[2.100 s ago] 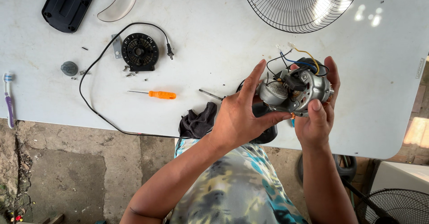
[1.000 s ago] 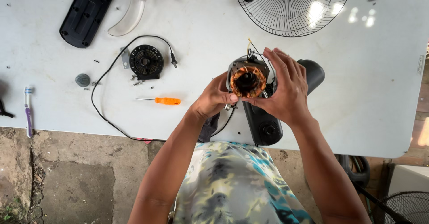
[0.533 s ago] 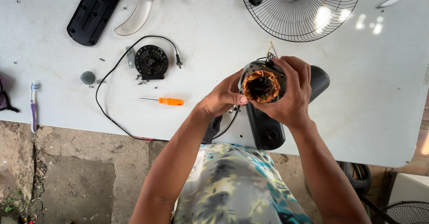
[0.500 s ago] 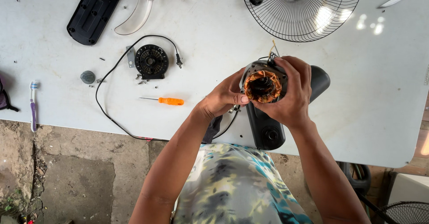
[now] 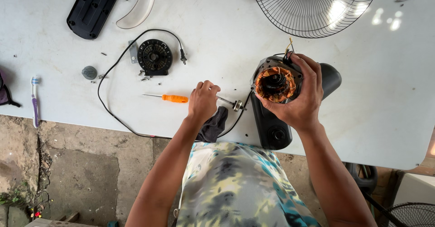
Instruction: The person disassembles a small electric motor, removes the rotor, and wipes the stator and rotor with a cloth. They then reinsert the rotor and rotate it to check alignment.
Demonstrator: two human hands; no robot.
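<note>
Half a second ago both hands cupped the motor; now the left hand [image 5: 202,101] has let go and dropped to the table at centre frame, while the right hand [image 5: 301,98] keeps the fan motor [image 5: 275,83] alone, right of centre.

The motor is a round grey metal body with its open end turned up, showing a ring of copper-orange windings around a dark middle. Thin wires, one yellow-tipped, stick up from its upper edge. The right hand is curled around its right side, fingers over the top rim and thumb below, so the motor sits in the palm.

The left hand is loosely closed, fingertips down on the near end of a slim metal shaft [image 5: 230,103] that lies on the table; whether it actually grips the shaft I cannot tell. The shaft's collared end lies between the two hands, just left of the motor.

Left of that hand lies an orange-handled screwdriver [image 5: 170,98]. Beneath the motor sits the black fan housing [image 5: 274,127]; a dark cloth [image 5: 214,125] hangs over the table edge by the left wrist. Further off on the white table [image 5: 385,95]: a black round part [image 5: 154,56] with a looping black cable [image 5: 111,107], a wire fan guard [image 5: 315,5] at upper right, a clear blade [image 5: 140,9] and black cover [image 5: 94,8] at upper left, a toothbrush [image 5: 34,101] at far left.
</note>
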